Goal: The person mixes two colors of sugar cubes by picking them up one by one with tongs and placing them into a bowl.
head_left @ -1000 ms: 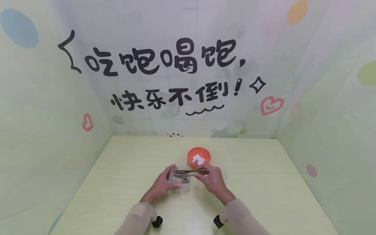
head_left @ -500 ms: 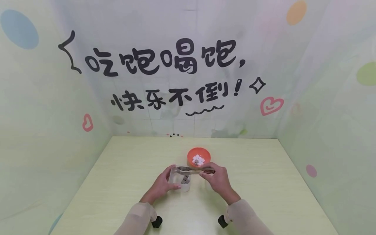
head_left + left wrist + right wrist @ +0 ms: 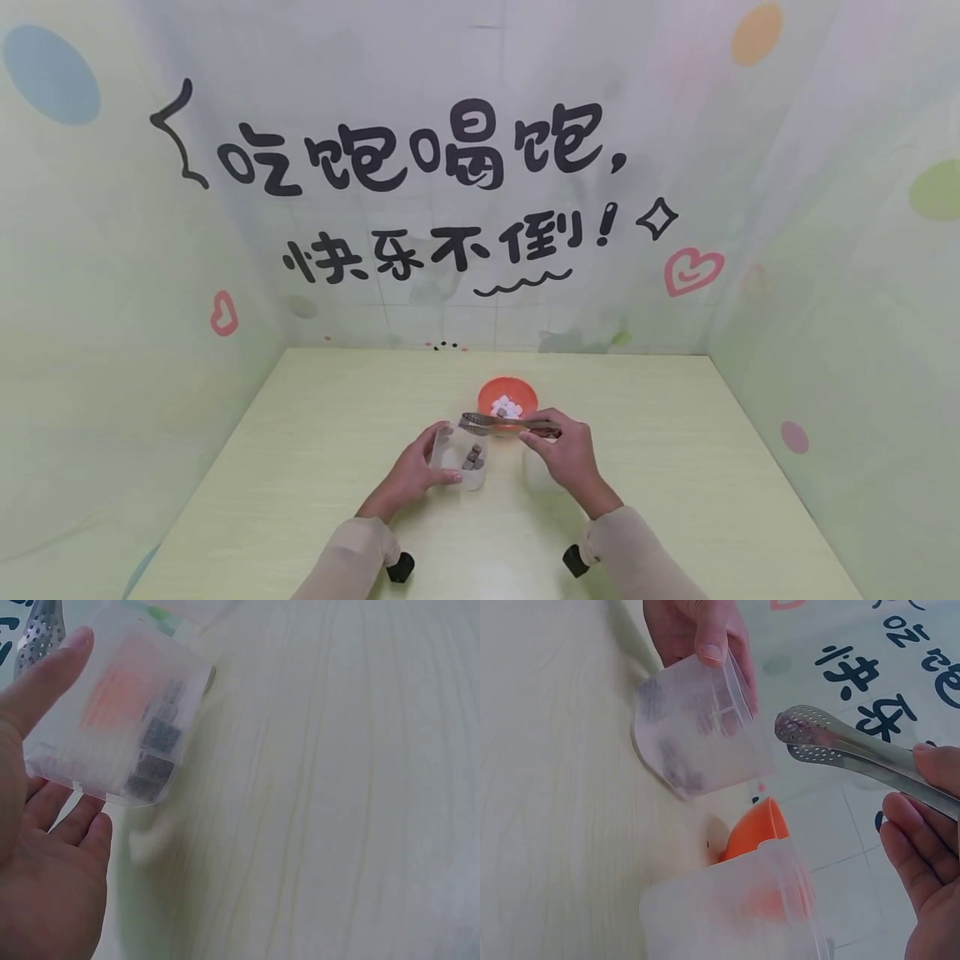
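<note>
Orange bowl (image 3: 508, 387), silvery tongs (image 3: 870, 752) (hole-dotted), grey-brown cubes (image 3: 472, 459).

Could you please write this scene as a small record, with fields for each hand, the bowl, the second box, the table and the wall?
Left hand: grips a clear box
Contents of that box: several brown cubes
Right hand: holds metal tongs with perforated ends
Orange bowl: contains white cubes and a brown one
Second box: clear; partly hidden in the head view
Table: pale, wood-grained
Wall: black writing above the table
</note>
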`<state>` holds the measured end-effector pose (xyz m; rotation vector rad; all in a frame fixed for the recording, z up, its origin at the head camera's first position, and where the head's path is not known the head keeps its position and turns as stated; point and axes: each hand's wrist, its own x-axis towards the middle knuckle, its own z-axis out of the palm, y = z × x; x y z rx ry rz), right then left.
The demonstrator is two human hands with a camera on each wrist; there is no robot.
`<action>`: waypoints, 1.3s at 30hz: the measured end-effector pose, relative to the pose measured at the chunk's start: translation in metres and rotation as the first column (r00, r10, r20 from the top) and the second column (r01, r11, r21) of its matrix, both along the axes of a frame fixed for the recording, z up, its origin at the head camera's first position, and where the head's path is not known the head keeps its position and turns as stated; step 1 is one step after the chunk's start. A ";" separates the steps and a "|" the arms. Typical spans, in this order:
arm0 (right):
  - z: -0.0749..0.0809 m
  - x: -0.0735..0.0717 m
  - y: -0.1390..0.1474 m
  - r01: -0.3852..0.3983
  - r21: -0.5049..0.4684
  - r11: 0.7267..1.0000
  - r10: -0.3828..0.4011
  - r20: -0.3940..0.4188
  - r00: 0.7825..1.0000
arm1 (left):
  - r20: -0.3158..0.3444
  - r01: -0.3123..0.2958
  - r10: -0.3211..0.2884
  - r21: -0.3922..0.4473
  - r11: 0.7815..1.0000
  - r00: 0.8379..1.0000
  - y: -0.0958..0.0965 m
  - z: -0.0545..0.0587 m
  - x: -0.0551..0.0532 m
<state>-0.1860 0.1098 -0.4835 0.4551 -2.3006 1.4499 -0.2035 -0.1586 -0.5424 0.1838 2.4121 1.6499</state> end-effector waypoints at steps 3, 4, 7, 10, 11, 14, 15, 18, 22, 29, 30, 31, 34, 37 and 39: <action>-0.001 -0.001 0.003 0.005 -0.019 1.000 -0.006 -0.021 1.000 | -0.001 0.002 -0.002 0.002 1.000 1.000 0.000 0.000 0.000; -0.001 -0.001 0.004 0.007 -0.022 1.000 -0.007 -0.031 0.999 | -0.001 0.002 -0.002 0.002 1.000 1.000 0.000 -0.001 0.000; -0.002 -0.002 0.007 0.021 -0.030 0.999 -0.023 -0.053 0.998 | 0.000 0.002 -0.002 0.000 1.000 1.000 0.000 -0.001 0.000; -0.002 -0.003 0.011 0.058 -0.025 0.998 -0.059 -0.060 0.996 | -0.005 0.002 -0.002 -0.008 1.000 1.000 0.000 -0.001 0.000; -0.002 -0.004 0.011 0.075 -0.023 0.997 -0.076 -0.055 0.996 | -0.004 0.001 -0.001 -0.008 1.000 1.000 0.000 -0.001 0.000; -0.003 -0.005 0.014 0.111 -0.019 0.994 -0.111 -0.038 0.993 | -0.007 0.001 -0.001 -0.011 1.000 1.000 -0.001 -0.001 0.000; -0.004 -0.006 0.015 0.119 -0.019 0.993 -0.119 -0.033 0.992 | -0.009 0.001 -0.001 -0.011 1.000 1.000 -0.001 -0.001 0.000; -0.005 -0.007 0.016 0.129 -0.023 0.991 -0.129 -0.021 0.991 | -0.010 0.003 -0.003 -0.008 1.000 1.000 -0.001 -0.002 -0.001; -0.007 -0.007 0.018 0.145 -0.019 0.989 -0.145 -0.013 0.989 | -0.009 0.003 -0.004 -0.003 1.000 1.000 -0.001 -0.002 0.000; -0.010 -0.009 0.021 0.181 -0.023 0.983 -0.181 -0.028 0.983 | -0.010 0.000 0.000 -0.012 1.000 1.000 0.000 -0.002 -0.001; -0.010 -0.009 0.021 0.186 -0.025 0.982 -0.187 -0.024 0.982 | -0.010 0.000 0.000 -0.011 1.000 1.000 0.000 -0.002 -0.001; -0.009 -0.009 0.022 0.193 -0.026 0.981 -0.194 -0.023 0.981 | -0.010 0.000 0.000 -0.011 1.000 1.000 0.000 -0.002 0.000; -0.009 -0.009 0.023 0.210 -0.039 0.977 -0.211 -0.022 0.977 | -0.011 -0.001 0.001 -0.013 1.000 1.000 0.000 -0.003 -0.001; -0.008 -0.009 0.024 0.216 -0.051 0.975 -0.218 -0.032 0.975 | -0.008 -0.008 0.007 -0.021 1.000 1.000 0.001 -0.004 -0.001; -0.008 -0.010 0.024 0.220 -0.055 0.974 -0.223 -0.043 0.974 | -0.005 -0.013 0.013 -0.029 0.999 1.000 0.001 -0.004 -0.001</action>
